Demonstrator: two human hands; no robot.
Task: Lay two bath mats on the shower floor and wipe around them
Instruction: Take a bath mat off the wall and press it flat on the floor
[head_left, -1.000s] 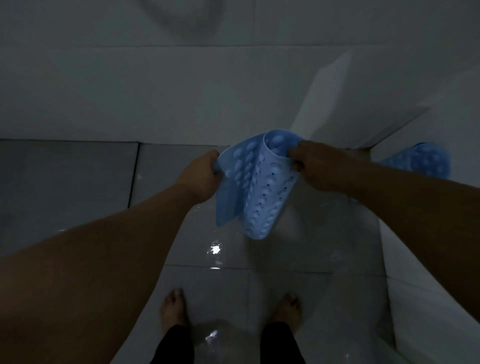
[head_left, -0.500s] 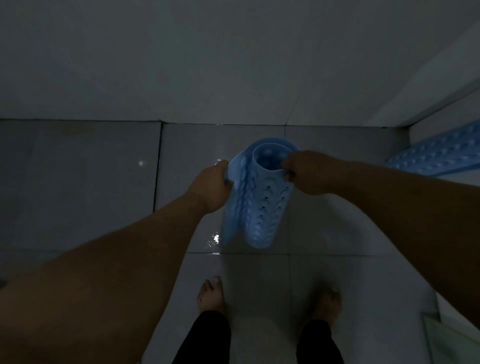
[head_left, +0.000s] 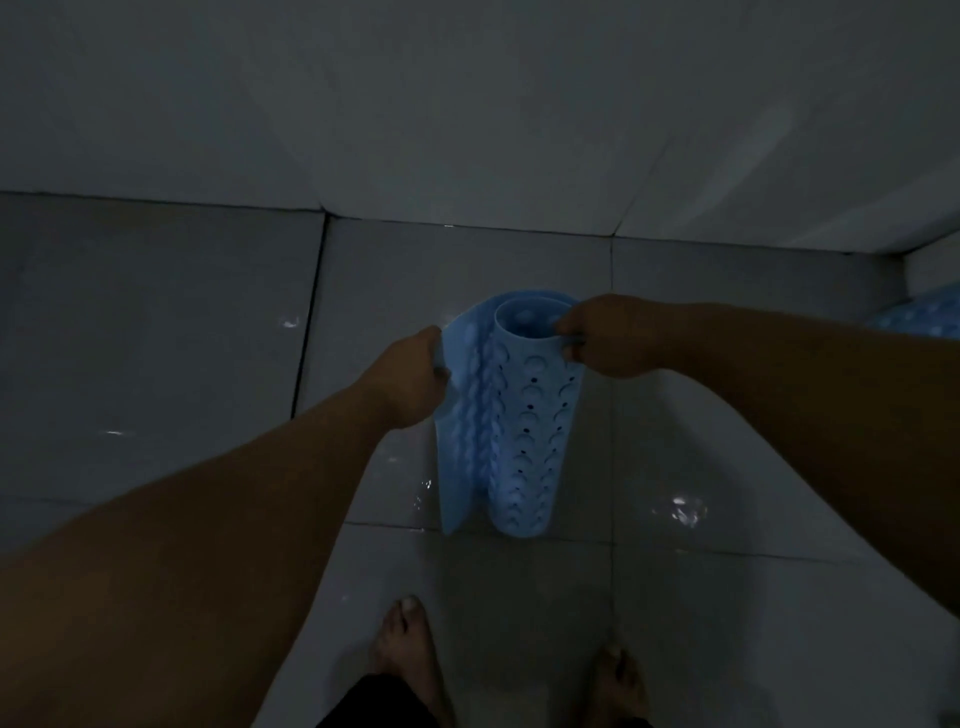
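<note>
**A:** Where do you have the mat right now?

**B:** You are holding the blue bath mat (head_left: 511, 431) out in front of you, above the wet tiled shower floor (head_left: 701, 426). It is curled into a loose roll, and its long axis hangs straight down from your hands towards your bare feet (head_left: 408, 647). The lower end looks clear of the tiles, though from this angle you cannot be sure.

**A:** And the grip?

**B:** Your left hand (head_left: 413, 382) is closed on the loose outer edge at the top left. Your right hand (head_left: 605, 335) pinches the rim of the rolled part at the top right, fingers hooked into the open mouth of the tube. Both hands are at the top edge, close together, at about the same height.

**A:** So what does the next move turn on?

**B:** I judge it turns on the roll. The curl sits on your right hand's side and the free flap on your left, so drawing the hands apart sideways should open the sheet. Then the hanging end meets the floor first, near your toes, and the length lies away from you towards the wall (head_left: 467, 104).

**A:** The other mat?

**B:** A blue patch at the far right edge, the second bath mat (head_left: 930, 319) by its look, lies well apart from this one. Little of it shows.

**A:** Any risk?

**B:** The tiles shine with water, so the mat may slide before its cups grip.
</note>
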